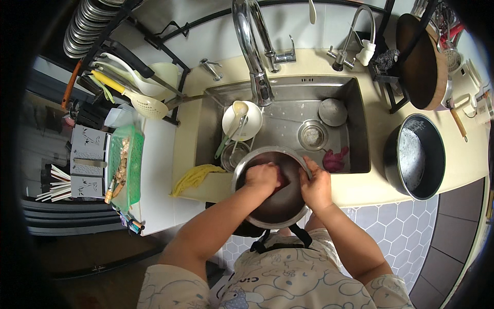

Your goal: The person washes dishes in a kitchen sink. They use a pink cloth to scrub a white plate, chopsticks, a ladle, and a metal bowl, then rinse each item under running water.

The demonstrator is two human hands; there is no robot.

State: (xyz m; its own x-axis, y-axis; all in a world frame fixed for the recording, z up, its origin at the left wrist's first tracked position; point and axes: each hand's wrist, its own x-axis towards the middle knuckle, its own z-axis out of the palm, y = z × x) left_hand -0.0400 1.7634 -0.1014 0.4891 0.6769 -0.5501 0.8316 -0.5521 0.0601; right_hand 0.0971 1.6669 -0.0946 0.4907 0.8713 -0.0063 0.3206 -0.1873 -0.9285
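Note:
A round metal pot (pixel 291 206) is tilted over the sink's front edge, its open mouth facing up towards me. My right hand (pixel 317 184) grips its rim on the right side. Inside the pot, my left hand (pixel 264 177) is closed on a dark red cloth (pixel 281 180), only partly visible beneath the fingers. Behind the pot, the steel sink (pixel 285 112) holds a white bowl (pixel 251 123) with a ladle (pixel 240 110) in it, a glass bowl (pixel 231 154), a small grey bowl (pixel 333 112) and a crumpled pink cloth (pixel 335 159) near the drain.
A yellow cloth (pixel 197 177) lies over the sink's front left edge. A chrome faucet (pixel 259 77) reaches over the sink. On the right counter stands a dark inner pot (pixel 432 158) with foamy liquid. A green basket (pixel 135 170) and hanging utensils are at left.

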